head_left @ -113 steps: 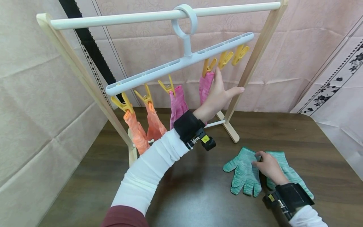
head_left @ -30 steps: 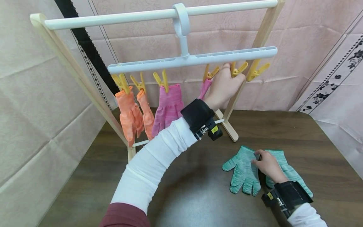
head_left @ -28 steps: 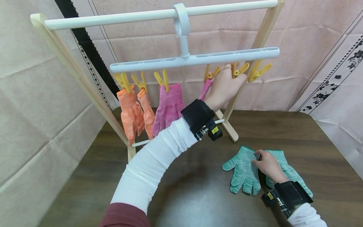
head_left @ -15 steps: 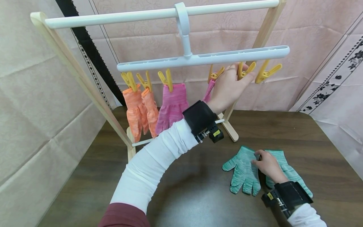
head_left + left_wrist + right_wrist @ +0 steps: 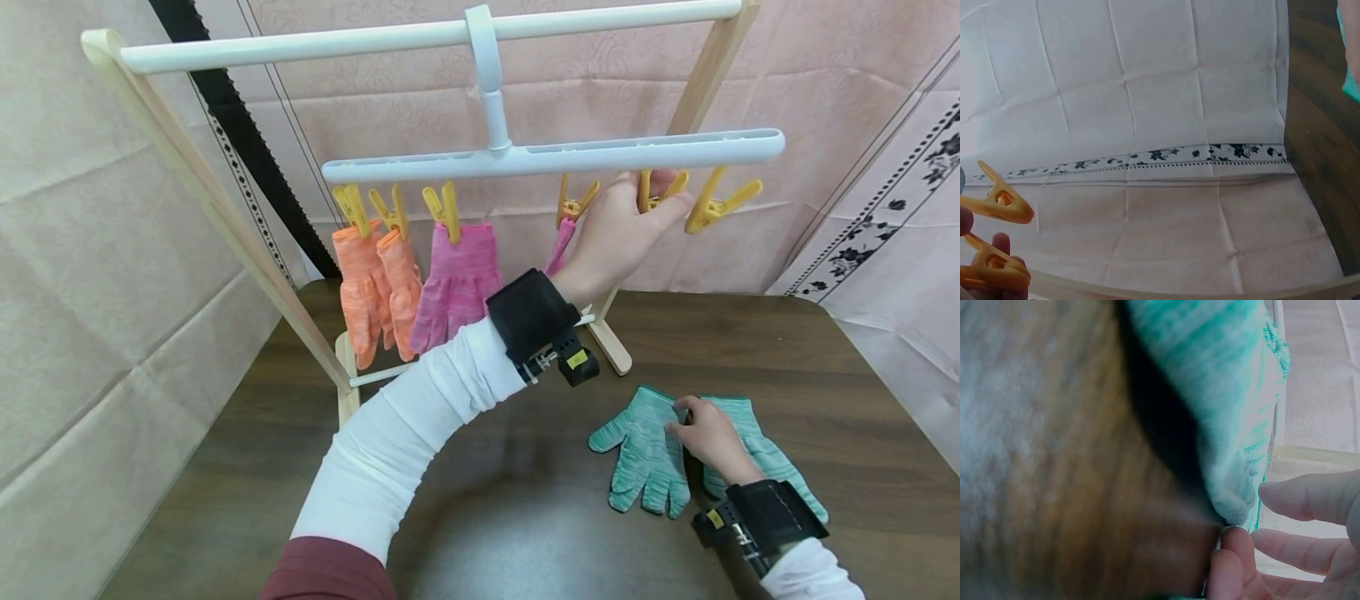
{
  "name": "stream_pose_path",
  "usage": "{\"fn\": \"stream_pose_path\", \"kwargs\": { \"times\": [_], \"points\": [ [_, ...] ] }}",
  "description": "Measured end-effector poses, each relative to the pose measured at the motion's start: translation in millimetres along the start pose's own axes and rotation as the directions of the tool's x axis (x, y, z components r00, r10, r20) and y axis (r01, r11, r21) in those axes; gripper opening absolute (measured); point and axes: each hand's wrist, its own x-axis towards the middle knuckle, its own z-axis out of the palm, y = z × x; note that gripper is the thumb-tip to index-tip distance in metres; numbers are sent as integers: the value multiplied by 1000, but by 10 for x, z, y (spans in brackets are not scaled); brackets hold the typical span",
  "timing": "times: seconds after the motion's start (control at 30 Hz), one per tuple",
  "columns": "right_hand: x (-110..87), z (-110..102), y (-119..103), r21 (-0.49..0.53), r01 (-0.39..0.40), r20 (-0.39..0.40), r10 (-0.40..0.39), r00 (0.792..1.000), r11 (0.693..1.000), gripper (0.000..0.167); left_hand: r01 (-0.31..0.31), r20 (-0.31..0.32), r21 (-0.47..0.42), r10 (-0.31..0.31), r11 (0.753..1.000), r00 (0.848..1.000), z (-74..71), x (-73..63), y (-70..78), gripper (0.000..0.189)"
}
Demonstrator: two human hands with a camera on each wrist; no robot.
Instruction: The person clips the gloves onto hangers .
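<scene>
A pale blue hanger (image 5: 600, 156) hangs nearly level, with several yellow clothespins along it. My left hand (image 5: 618, 229) pinches one empty clothespin (image 5: 654, 198) near the hanger's right end; in the left wrist view its fingertips sit around that clothespin (image 5: 991, 270). Another empty clothespin (image 5: 716, 207) hangs just right of it. Two orange gloves (image 5: 363, 287) and a pink glove (image 5: 457, 283) hang at the left. A second pink glove (image 5: 562, 242) is partly behind my left hand. My right hand (image 5: 712, 437), fingers loosely bent, touches the cuff of a green glove (image 5: 648, 458) on the table.
The hanger's hook (image 5: 486, 50) goes over the white rod (image 5: 300, 48) of a wooden stand (image 5: 202, 200). Another green glove (image 5: 772, 454) lies partly beneath my right forearm on the brown table (image 5: 495, 500). Pale cloth (image 5: 585, 108) closes off the back and sides.
The hanger has swung from steeply slanted to nearly level, then shifted right, its right end lower than at first. My left hand has moved right, onto the clothespin. My right hand stays put.
</scene>
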Motion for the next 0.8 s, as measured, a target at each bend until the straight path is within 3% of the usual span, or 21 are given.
{"fn": "stream_pose_path", "kwargs": {
  "times": [0.17, 0.27, 0.67, 0.8],
  "points": [
    [-3, 8, 6, -2, 3, 0, -3, 1000, 1000, 43, 7, 30, -91, -4, 996, 1000, -27, -115, 152, 30],
    [0, 10, 12, -3, 5, -3, -5, 1000, 1000, 44, 13, 34, -98, -10, 995, 999, -31, -140, 179, 26],
    [-8, -1, -7, -8, 14, -2, -14, 1000, 1000, 44, -71, -8, -77, 71, 994, 997, -42, -221, 128, 17],
    [-11, -5, -13, -8, 14, 3, -14, 1000, 1000, 44, -101, -26, -103, 98, 990, 995, -33, -216, 30, 23]
  ]
}}
